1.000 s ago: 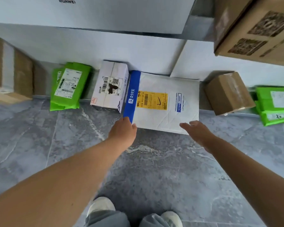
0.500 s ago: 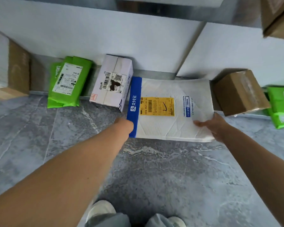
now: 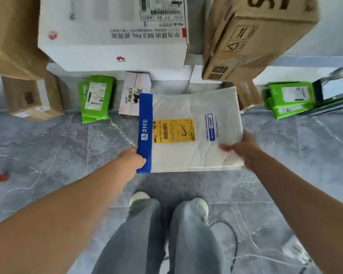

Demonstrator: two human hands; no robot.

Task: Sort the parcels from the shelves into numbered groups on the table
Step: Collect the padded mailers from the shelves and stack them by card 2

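Note:
A flat white padded mailer (image 3: pixel 188 153) with a blue side band and a yellow label is lifted off the floor in front of me. My left hand (image 3: pixel 132 159) grips its blue left edge near the bottom corner. My right hand (image 3: pixel 241 148) grips its right edge, fingers over the top face. On the low shelf behind it stand a small white box (image 3: pixel 134 90) with barcodes, a green parcel (image 3: pixel 96 100) to the left, and more green parcels (image 3: pixel 290 99) at the right.
A big white carton (image 3: pixel 111 32) and a tilted brown carton (image 3: pixel 251 36) sit on the shelf above. Brown boxes (image 3: pixel 26 95) are at the left, another brown box (image 3: pixel 248 93) is behind the mailer. Grey marble floor, my feet (image 3: pixel 166 202) and a black cable (image 3: pixel 233 234) are below.
Both hands have lifted the mailer off the shelf edge and pulled it toward me. The view has drawn back and up, showing the upper shelf cartons and my legs.

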